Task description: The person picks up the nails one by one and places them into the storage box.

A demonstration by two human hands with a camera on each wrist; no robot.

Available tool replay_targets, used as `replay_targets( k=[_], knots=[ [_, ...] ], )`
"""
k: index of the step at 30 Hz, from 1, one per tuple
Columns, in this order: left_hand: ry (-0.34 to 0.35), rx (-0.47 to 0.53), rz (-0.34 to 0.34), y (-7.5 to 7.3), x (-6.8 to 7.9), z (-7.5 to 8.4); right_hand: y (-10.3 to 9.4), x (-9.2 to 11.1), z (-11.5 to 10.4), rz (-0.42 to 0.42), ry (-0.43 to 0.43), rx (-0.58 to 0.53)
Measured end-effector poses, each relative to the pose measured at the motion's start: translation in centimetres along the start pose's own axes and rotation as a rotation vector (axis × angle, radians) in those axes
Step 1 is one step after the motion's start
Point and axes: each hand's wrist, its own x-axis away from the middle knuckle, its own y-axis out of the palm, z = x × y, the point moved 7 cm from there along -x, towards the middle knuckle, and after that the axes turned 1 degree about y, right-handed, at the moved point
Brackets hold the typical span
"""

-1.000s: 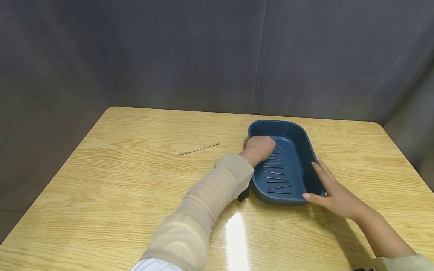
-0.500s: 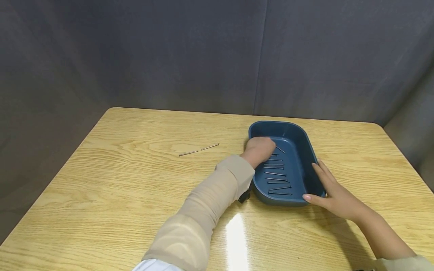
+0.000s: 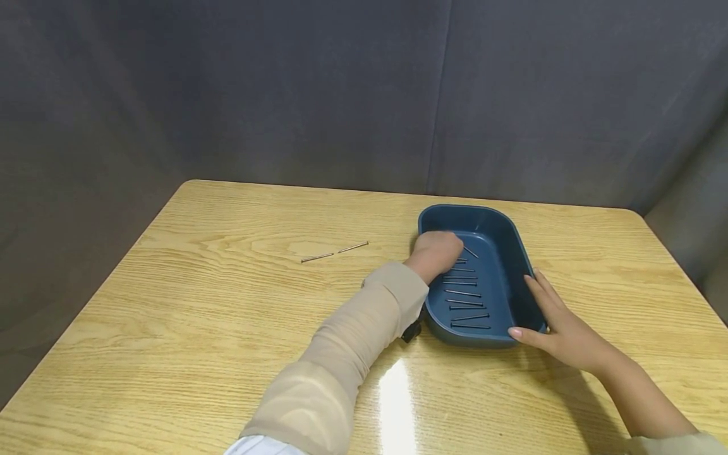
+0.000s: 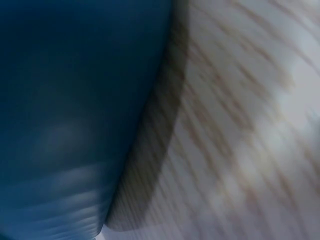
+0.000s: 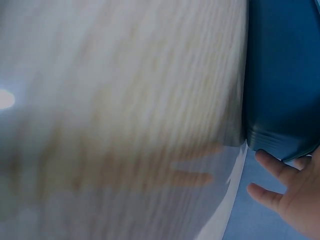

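A dark blue tray (image 3: pixel 497 297) stands on the table, with several nails (image 3: pixel 467 323) lying crosswise in it. My left hand (image 3: pixel 436 249) reaches over the tray's left wall, its back towards the head camera; its fingertips are hidden. One slanted nail (image 3: pixel 471 251) shows beside that hand, its other end out of sight under it. My right hand (image 3: pixel 560 325) rests against the tray's near right corner with thumb and fingers spread. In the right wrist view, straight fingers (image 5: pixel 277 167) lie by the tray wall (image 5: pixel 285 80). Only the tray's outer wall (image 4: pixel 75 100) and tabletop fill the left wrist view.
Two more nails (image 3: pixel 352 247) lie almost end to end on the wooden table (image 3: pixel 199 316), left of the tray. A dark curtain (image 3: pixel 284 95) hangs behind the table. Beneath the left forearm a small black device (image 3: pixel 412 331) sits close to the tray's side.
Both hands and the tray keep their places; the head view shifts very slightly. No nail has visibly moved.
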Motion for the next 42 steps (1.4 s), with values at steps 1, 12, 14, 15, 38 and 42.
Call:
replay_targets(
  k=[1, 12, 14, 15, 38, 42],
  knots=[
    [0.003, -0.002, 0.001, 0.0, 0.0, 0.0, 0.0, 0.0, 0.0, 0.001, 0.001, 0.0],
    [-0.003, -0.005, 0.01, -0.1, 0.0, 0.0, 0.0, 0.0, 0.1, -0.007, 0.007, -0.001],
    [0.0, 0.0, 0.021, -0.2, 0.0, -0.1, -0.1, -0.1, 0.0, -0.008, 0.007, -0.002],
    [0.005, 0.003, 0.028, -0.3, 0.0, -0.1, -0.1, -0.1, 0.0, -0.01, 0.007, -0.003],
    [0.123, 0.283, 0.257, -2.4, 1.0, -0.7, -0.1, 0.0, 0.1, -0.012, 0.011, -0.002],
    [0.143, 0.432, 0.339, -3.0, 1.9, -1.4, 0.0, 0.0, 0.1, -0.016, 0.017, -0.001]
  ],
)
